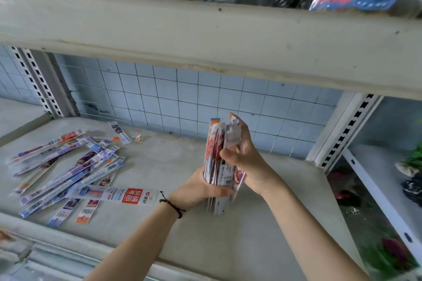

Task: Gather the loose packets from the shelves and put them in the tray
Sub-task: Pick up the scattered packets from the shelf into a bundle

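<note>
Packets [220,162], packed into one thick upright bundle, stood between both hands above the middle of the shelf [251,246]. The left hand [196,189] gripped the bundle's lower part, its fingers curled round the far side and the thumb lying across the near face. The right hand [246,157] held the upper half from the right, with the thumb pressed on the front and the fingers [243,132] wrapped behind the top ends. The bundle's bottom edge hung close over the shelf; whether it touched could not be told.

More loose packets [68,166] lay scattered and overlapping on the left part of the same shelf, well apart from the bundle. One long packet [114,195] with a red label lay crosswise, its right end just beside the left wrist and its dark cord [171,203].

The shelf stretched bare in front of and to the right of the hands, as far as the slotted upright [347,132]. A tiled wall [159,98] closed the back, and the upper shelf [205,36] hung low overhead.
</note>
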{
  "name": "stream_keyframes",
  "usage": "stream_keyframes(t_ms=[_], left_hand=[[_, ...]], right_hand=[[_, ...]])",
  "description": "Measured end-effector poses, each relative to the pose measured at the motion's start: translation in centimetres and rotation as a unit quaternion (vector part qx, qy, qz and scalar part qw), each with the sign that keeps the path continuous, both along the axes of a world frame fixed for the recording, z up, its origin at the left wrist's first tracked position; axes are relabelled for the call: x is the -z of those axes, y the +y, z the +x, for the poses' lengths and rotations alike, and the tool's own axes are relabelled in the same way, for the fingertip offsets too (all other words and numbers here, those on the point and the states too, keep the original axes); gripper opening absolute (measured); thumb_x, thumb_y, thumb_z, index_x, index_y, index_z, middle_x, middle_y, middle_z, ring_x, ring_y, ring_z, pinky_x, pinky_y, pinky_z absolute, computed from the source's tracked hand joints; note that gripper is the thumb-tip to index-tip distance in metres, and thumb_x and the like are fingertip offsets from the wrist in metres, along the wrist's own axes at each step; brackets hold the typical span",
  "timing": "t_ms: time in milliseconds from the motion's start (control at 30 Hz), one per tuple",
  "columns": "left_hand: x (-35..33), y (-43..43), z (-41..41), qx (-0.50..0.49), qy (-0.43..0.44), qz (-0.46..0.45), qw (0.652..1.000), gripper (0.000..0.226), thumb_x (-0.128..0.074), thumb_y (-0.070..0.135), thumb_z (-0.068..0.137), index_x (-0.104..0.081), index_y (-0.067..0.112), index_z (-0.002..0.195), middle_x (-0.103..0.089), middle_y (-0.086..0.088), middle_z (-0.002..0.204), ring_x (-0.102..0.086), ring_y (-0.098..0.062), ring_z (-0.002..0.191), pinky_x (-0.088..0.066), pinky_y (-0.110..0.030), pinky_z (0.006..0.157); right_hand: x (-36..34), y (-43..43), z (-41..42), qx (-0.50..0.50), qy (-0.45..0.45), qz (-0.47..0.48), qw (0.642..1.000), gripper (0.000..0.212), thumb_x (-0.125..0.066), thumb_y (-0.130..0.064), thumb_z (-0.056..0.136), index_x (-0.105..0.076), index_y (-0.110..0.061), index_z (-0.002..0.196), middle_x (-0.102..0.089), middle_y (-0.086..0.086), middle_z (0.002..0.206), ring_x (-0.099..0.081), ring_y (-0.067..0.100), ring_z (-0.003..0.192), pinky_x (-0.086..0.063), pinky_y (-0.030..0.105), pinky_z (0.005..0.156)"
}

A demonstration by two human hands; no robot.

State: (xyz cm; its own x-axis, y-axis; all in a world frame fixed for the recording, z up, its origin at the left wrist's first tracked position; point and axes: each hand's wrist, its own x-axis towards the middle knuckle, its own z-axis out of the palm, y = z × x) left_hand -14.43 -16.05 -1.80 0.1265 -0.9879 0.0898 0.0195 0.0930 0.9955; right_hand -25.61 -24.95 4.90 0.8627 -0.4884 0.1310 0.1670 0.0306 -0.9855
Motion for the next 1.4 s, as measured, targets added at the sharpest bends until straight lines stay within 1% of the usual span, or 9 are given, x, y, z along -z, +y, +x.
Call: stream_keyframes(t_ms=[200, 333, 433, 567, 800, 967, 1133, 1233, 1400], left_hand=[[-0.4, 0.6, 0.3, 0.040, 0.086, 0.028, 0.995, 0.039, -0.074, 0.017, 0.061, -0.056, 0.011, 0.095, -0.062, -0.002, 0.074, -0.060, -0.018, 0.066, -0.050, -0.028, 0.063], [-0.5, 0.8, 0.2, 0.110, 0.078, 0.061, 0.989, 0.045, -0.075, 0.020, 0.061, -0.049, 0.008, 0.096, -0.060, 0.001, 0.067, -0.057, -0.019, 0.061, -0.049, -0.031, 0.063], [-0.2, 0.9, -0.1, 0.116, 0.065, 0.088, 0.987, 0.046, -0.074, 0.018, 0.063, -0.048, 0.008, 0.099, -0.062, -0.004, 0.069, -0.058, -0.020, 0.060, -0.051, -0.031, 0.061], [-1.1, 0.5, -0.2, 0.092, 0.001, 0.077, 0.993, 0.033, -0.074, 0.006, 0.070, -0.059, 0.012, 0.099, -0.069, -0.004, 0.088, -0.067, -0.020, 0.081, -0.054, -0.032, 0.077], [-0.6, -0.1, -0.7, -0.048, -0.005, -0.013, 0.999, 0.081, -0.085, -0.003, 0.060, -0.045, 0.021, 0.126, -0.064, -0.007, 0.113, -0.065, -0.020, 0.106, -0.054, -0.036, 0.088], [1.2, -0.5, -1.5, -0.114, -0.016, -0.025, 0.993, 0.076, -0.080, -0.002, 0.061, -0.044, 0.030, 0.120, -0.063, -0.010, 0.116, -0.065, -0.021, 0.105, -0.055, -0.040, 0.088], [0.3, -0.5, -0.3, -0.113, -0.010, -0.029, 0.993, 0.053, -0.073, -0.006, 0.062, -0.053, 0.013, 0.108, -0.067, -0.003, 0.093, -0.067, -0.017, 0.087, -0.057, -0.029, 0.074], [0.5, -0.7, 0.3, -0.066, 0.005, -0.033, 0.997, 0.071, -0.077, -0.012, 0.064, -0.046, 0.012, 0.123, -0.065, -0.002, 0.108, -0.065, -0.012, 0.100, -0.053, -0.026, 0.080], [1.6, -1.0, -0.2, -0.069, 0.032, -0.036, 0.996, 0.095, -0.090, 0.010, 0.055, -0.034, 0.005, 0.132, -0.053, -0.022, 0.129, -0.056, -0.032, 0.120, -0.050, -0.047, 0.093]], right_hand=[[0.1, -0.8, -0.3, -0.061, -0.004, 0.031, 0.998, 0.129, -0.094, -0.032, 0.045, -0.014, -0.043, 0.145, -0.062, -0.005, 0.126, -0.059, 0.019, 0.116, -0.050, 0.040, 0.095], [0.6, -0.6, 0.4, 0.031, -0.009, -0.015, 0.999, 0.110, -0.085, -0.002, 0.060, -0.022, -0.043, 0.140, -0.065, -0.003, 0.113, -0.062, 0.029, 0.111, -0.053, 0.041, 0.093], [0.8, -0.2, 0.9, 0.094, -0.020, -0.012, 0.995, 0.100, -0.083, 0.001, 0.061, -0.032, -0.042, 0.135, -0.062, -0.006, 0.101, -0.066, 0.014, 0.091, -0.055, 0.028, 0.081], [0.4, 0.3, 1.2, 0.154, -0.027, -0.058, 0.986, 0.083, -0.080, 0.000, 0.067, -0.040, -0.038, 0.128, -0.056, -0.008, 0.095, -0.060, 0.002, 0.071, -0.054, 0.026, 0.076], [-0.2, 0.1, 1.4, 0.255, -0.051, -0.134, 0.956, 0.075, -0.076, 0.002, 0.071, -0.040, -0.035, 0.126, -0.060, -0.024, 0.087, -0.061, 0.010, 0.075, -0.056, 0.042, 0.081], [0.7, 1.2, 1.4, 0.220, -0.060, -0.077, 0.971, 0.094, -0.080, 0.001, 0.069, -0.027, -0.045, 0.131, -0.062, 0.016, 0.107, -0.068, 0.016, 0.083, -0.057, 0.040, 0.084], [-0.4, 1.0, 1.2, 0.133, -0.092, -0.051, 0.985, 0.104, -0.079, 0.012, 0.064, -0.026, -0.047, 0.131, -0.062, 0.017, 0.109, -0.068, 0.020, 0.088, -0.055, 0.046, 0.088], [-0.2, 1.0, 1.2, 0.116, -0.079, -0.056, 0.989, 0.107, -0.078, 0.015, 0.063, -0.021, -0.043, 0.134, -0.063, 0.011, 0.107, -0.068, 0.015, 0.085, -0.056, 0.035, 0.079], [1.2, 1.4, 1.4, 0.126, -0.051, -0.049, 0.990, 0.103, -0.075, 0.015, 0.067, -0.021, -0.039, 0.136, -0.065, -0.002, 0.097, -0.067, 0.011, 0.084, -0.055, 0.033, 0.078]])
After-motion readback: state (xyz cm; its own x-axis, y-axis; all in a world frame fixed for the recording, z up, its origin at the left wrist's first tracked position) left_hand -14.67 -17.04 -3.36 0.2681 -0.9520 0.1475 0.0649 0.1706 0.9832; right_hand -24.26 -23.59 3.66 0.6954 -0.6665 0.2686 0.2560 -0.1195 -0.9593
